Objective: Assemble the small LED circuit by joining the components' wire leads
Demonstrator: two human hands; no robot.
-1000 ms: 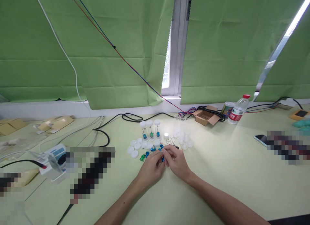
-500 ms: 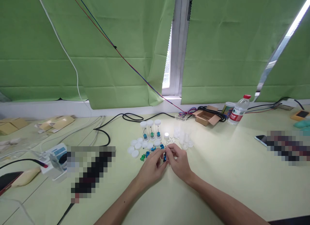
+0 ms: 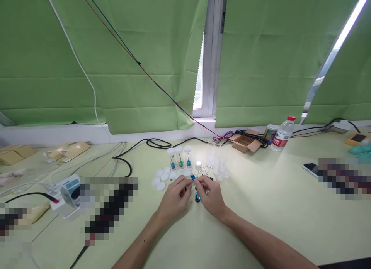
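No text can be read. Water bottle [image 3: 282,136] at the back has a red-and-white label, print too small to make out. Round can [image 3: 270,132] beside it has coloured print, also too small. White box [image 3: 67,184] at left has a blue panel, lettering blurred.

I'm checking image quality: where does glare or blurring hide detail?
Head view: glare washes out the clear vials beyond the right hand; pixelated blocks mask patches at left and right; the wide lens bows the table edges; the hands stay sharp.
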